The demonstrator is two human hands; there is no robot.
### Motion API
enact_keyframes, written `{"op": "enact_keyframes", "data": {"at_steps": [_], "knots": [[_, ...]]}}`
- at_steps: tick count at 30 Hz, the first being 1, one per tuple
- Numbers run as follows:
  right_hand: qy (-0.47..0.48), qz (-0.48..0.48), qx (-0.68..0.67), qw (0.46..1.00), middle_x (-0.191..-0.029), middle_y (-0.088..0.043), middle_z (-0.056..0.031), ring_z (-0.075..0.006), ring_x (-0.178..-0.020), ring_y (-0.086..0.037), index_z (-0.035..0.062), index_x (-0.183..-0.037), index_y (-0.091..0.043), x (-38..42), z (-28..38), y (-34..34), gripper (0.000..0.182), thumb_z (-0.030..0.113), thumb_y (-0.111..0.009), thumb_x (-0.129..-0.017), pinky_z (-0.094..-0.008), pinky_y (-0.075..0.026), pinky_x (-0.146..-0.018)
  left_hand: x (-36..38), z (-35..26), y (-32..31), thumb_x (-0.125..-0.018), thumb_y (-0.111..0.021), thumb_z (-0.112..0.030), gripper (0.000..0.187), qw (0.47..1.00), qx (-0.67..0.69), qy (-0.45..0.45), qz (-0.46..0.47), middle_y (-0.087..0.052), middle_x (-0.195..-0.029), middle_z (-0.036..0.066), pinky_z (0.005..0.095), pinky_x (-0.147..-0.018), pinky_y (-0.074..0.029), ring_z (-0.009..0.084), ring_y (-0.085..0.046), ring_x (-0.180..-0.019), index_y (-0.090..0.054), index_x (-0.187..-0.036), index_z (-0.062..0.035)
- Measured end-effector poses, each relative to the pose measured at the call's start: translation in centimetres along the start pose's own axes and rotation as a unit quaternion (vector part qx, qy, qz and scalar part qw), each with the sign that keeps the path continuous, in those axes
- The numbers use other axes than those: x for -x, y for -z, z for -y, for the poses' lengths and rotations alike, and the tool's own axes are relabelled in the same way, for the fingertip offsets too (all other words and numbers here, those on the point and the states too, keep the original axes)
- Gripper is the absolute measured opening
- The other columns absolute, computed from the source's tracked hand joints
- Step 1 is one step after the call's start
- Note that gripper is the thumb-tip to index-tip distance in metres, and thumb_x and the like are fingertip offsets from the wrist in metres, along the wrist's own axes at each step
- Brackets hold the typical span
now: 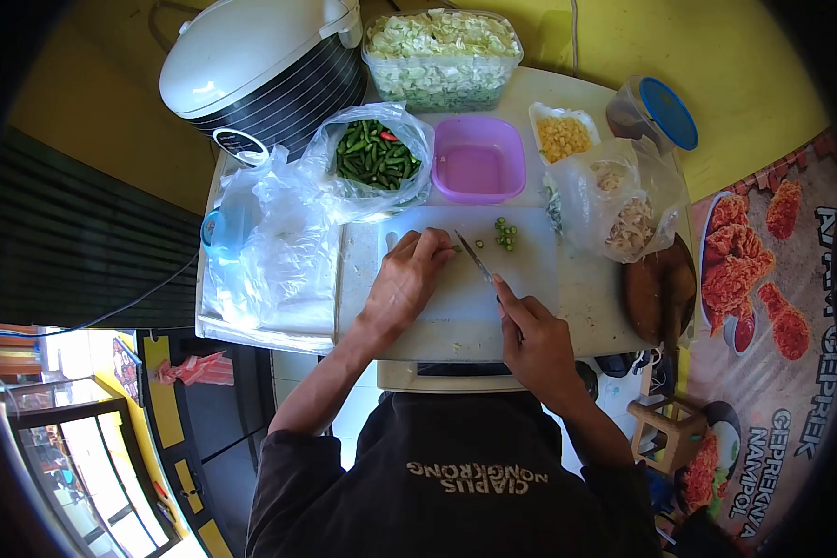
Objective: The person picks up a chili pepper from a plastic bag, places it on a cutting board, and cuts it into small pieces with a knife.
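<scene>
A translucent white cutting board [521, 293] lies before me on the table. My left hand [413, 265] is closed over it, its fingertips pinching a green chili [457, 248] whose end pokes out. In my right hand [538, 344] is a knife [474, 258], its handle gripped and its blade slanting up and left beside that chili. Several cut green chili slices [505, 234] sit on the board to the right of the blade. Behind the board, a plastic bag [417, 191] holds many green chilies [372, 163] and a red one.
A purple tub [480, 191] stands behind the board, and a box of chopped cabbage [442, 74] farther back. At back left is a rice cooker [270, 70]. To the right are a tray of yellow pieces [564, 138], a bag [623, 205], and a brown round object [658, 290].
</scene>
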State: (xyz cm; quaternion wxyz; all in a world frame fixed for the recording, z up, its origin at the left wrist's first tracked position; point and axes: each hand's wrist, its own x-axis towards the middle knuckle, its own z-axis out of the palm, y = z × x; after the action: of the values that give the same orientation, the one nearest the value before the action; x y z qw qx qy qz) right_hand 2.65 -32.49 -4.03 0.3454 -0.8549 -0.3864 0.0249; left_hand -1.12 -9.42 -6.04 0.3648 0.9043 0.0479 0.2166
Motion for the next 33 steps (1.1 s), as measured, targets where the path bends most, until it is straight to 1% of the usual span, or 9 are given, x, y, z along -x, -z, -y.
{"op": "enact_keyframes", "data": {"at_steps": [7, 16, 19, 22, 25, 28, 31, 33], "knots": [[0.016, 0.013, 0.029, 0.999, -0.082, -0.061, -0.0094, -0.0288, -0.058, -0.064, 0.0121, -0.152, -0.056, 0.7, 0.3, -0.3, 0.062, 0.002, -0.067, -0.091, -0.0415, -0.055, -0.057, 0.0, 0.2, 0.2, -0.094, -0.073, -0.003, 0.015, 1.0, -0.001, -0.023, 0.011, -0.072, -0.096, 0.012, 0.0417, -0.077, -0.059, 0.0335, -0.073, -0.09, -0.061, -0.103, -0.0031], [0.027, 0.017, 0.026, 0.999, -0.083, -0.061, -0.0098, -0.0287, -0.057, -0.063, 0.0126, -0.155, -0.053, 0.6, -0.1, -0.5, 0.066, 0.002, -0.068, -0.091, -0.0422, -0.055, -0.056, -0.1, 0.1, 0.3, -0.094, -0.071, 0.0, 0.015, 0.999, 0.024, 0.007, 0.021, -0.072, -0.098, 0.013, 0.0419, -0.078, -0.059, 0.0347, -0.073, -0.091, -0.06, -0.104, -0.003], [0.031, 0.012, 0.064, 0.997, -0.083, -0.06, -0.0098, -0.029, -0.058, -0.063, 0.0128, -0.156, -0.052, -0.3, 0.4, -1.2, 0.069, 0.002, -0.069, -0.09, -0.0422, -0.055, -0.056, 0.0, 0.3, 0.2, -0.094, -0.071, 0.0, 0.015, 0.999, 0.027, 0.01, 0.018, -0.072, -0.098, 0.013, 0.0419, -0.078, -0.059, 0.0351, -0.073, -0.091, -0.059, -0.104, -0.0029], [0.028, 0.022, 0.077, 0.996, -0.083, -0.06, -0.0101, -0.0293, -0.058, -0.063, 0.0126, -0.155, -0.052, -1.2, 0.4, -1.7, 0.069, 0.003, -0.068, -0.089, -0.0424, -0.055, -0.056, 0.0, 0.2, 0.2, -0.094, -0.071, -0.001, 0.016, 1.0, 0.018, -0.005, 0.011, -0.071, -0.097, 0.013, 0.0421, -0.077, -0.059, 0.0354, -0.073, -0.09, -0.058, -0.103, -0.0028], [0.032, 0.043, 0.081, 0.995, -0.084, -0.061, -0.0104, -0.0294, -0.058, -0.063, 0.0122, -0.154, -0.053, -0.5, -0.1, -0.7, 0.067, 0.003, -0.068, -0.09, -0.043, -0.055, -0.056, 0.0, 0.0, 0.3, -0.094, -0.072, -0.001, 0.016, 0.999, 0.025, 0.024, 0.021, -0.071, -0.095, 0.013, 0.0425, -0.076, -0.059, 0.0353, -0.073, -0.088, -0.058, -0.101, -0.0027], [0.028, 0.066, 0.088, 0.993, -0.084, -0.06, -0.0112, -0.0306, -0.059, -0.064, 0.0113, -0.154, -0.053, 0.6, -0.4, 0.0, 0.066, 0.003, -0.067, -0.09, -0.0446, -0.055, -0.057, 0.0, 0.4, 0.1, -0.094, -0.072, -0.001, 0.016, 0.999, 0.02, 0.019, 0.018, -0.07, -0.094, 0.013, 0.0424, -0.076, -0.058, 0.0348, -0.072, -0.087, -0.058, -0.101, -0.0024], [0.009, 0.05, 0.016, 0.999, -0.082, -0.062, -0.013, -0.0311, -0.061, -0.065, 0.0088, -0.15, -0.057, -0.5, -0.2, -0.3, 0.059, 0.001, -0.067, -0.092, -0.0442, -0.055, -0.059, -0.1, 0.3, 0.4, -0.094, -0.072, 0.0, 0.016, 0.999, 0.022, 0.006, 0.023, -0.071, -0.095, 0.013, 0.0419, -0.076, -0.059, 0.0343, -0.072, -0.088, -0.058, -0.101, -0.002], [-0.031, 0.06, -0.066, 0.996, -0.08, -0.062, -0.014, -0.0311, -0.063, -0.065, 0.0071, -0.146, -0.061, -1.1, -0.4, 0.7, 0.054, 0.001, -0.067, -0.093, -0.0435, -0.054, -0.06, 0.1, 0.4, 0.2, -0.094, -0.071, 0.0, 0.015, 1.0, 0.019, 0.004, 0.022, -0.071, -0.096, 0.013, 0.0415, -0.076, -0.059, 0.0342, -0.073, -0.089, -0.058, -0.102, -0.0019]]}}
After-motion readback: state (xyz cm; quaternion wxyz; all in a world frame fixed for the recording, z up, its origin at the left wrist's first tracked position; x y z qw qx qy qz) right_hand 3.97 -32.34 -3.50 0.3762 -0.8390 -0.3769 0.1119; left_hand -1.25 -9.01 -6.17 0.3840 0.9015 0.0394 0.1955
